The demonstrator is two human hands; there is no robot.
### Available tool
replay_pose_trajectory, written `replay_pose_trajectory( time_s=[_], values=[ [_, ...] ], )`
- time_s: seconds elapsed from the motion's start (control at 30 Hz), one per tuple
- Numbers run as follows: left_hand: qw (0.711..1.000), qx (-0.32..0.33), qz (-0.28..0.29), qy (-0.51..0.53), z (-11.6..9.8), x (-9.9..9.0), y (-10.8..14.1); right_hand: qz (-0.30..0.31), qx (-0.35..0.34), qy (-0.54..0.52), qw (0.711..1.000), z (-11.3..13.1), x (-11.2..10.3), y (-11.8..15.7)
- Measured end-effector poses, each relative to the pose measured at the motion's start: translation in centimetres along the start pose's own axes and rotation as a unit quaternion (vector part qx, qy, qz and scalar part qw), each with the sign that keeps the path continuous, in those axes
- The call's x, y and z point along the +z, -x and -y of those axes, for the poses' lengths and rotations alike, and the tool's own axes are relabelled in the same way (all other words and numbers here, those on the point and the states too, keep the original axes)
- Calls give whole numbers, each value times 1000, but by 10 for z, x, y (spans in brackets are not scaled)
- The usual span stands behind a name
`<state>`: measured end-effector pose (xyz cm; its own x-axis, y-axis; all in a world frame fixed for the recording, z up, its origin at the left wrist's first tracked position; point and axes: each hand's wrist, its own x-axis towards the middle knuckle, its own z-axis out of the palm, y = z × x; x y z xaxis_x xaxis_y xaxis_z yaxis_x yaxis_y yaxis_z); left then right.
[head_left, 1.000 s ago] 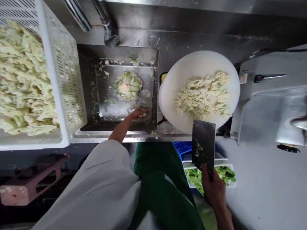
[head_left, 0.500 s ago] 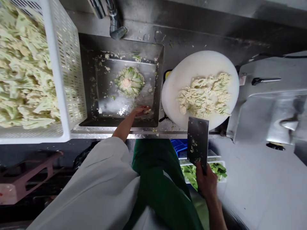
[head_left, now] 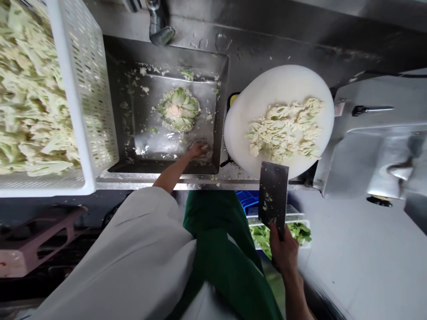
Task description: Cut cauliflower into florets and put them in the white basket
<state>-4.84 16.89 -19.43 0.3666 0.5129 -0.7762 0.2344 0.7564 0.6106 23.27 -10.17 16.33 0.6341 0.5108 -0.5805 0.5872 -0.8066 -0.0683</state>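
My left hand [head_left: 199, 150] is low in the metal sink [head_left: 143, 165], near its front right corner, blurred, with its fingers hard to make out. A whole cauliflower [head_left: 178, 110] lies stem up in the sink, behind and to the left of that hand. My right hand [head_left: 284, 249] is wrapped round the handle of a broad cleaver [head_left: 273, 193], whose blade points away from me, flecked with crumbs. The blade's far end overlaps the near edge of the round white cutting board [head_left: 248, 95]. Cut cauliflower pieces [head_left: 287, 129] are spread on the board.
A white perforated crate [head_left: 91, 89] of cauliflower pieces [head_left: 33, 98] stands at the left. The faucet [head_left: 160, 31] reaches over the sink's back edge. A small knife [head_left: 372, 109] lies at the right, by a metal machine [head_left: 387, 164]. Below the counter is a basket of green leaves [head_left: 262, 238].
My left hand has gone from holding a small cauliflower bit to a blurred position at the sink bottom, and that bit can no longer be made out. The cleaver is still in my right hand.
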Motion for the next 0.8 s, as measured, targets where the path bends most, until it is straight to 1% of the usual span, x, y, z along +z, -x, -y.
replay_pose_trajectory(
  time_s=[0.07,0.13,0.17,0.23,0.3,0.37,0.43,0.5,0.53,0.57,0.7,0.8],
  values=[
    [999,10,-20,48,-6,-1,14,3,-11,-11,1000,1,-2,-2],
    [994,43,-28,98,-18,-2,36,4,-19,-22,1000,2,-4,-6],
    [990,75,-24,115,-27,-3,48,2,-24,-26,999,3,-5,-8],
    [979,167,-16,116,-50,-5,76,0,-38,-26,999,3,-7,-13],
    [958,272,-30,89,-77,-5,102,-4,-54,-18,998,4,-9,-18],
    [930,360,-64,28,-106,-5,126,-5,-72,-15,997,4,-11,-22],
    [896,434,-91,-33,-131,-5,144,-8,-91,-21,996,6,-14,-25],
    [869,479,-105,-65,-149,-3,158,-9,-104,-27,994,8,-17,-28],
    [865,485,-109,-64,-155,-2,164,-9,-108,-30,994,10,-19,-29],
    [869,479,-110,-51,-160,-1,168,-6,-112,-33,993,11,-20,-30],
    [904,411,-102,57,-164,10,183,7,-139,-45,989,14,-21,-42],
    [910,380,-110,122,-169,17,194,12,-168,-38,985,12,-18,-58]
  ],
)
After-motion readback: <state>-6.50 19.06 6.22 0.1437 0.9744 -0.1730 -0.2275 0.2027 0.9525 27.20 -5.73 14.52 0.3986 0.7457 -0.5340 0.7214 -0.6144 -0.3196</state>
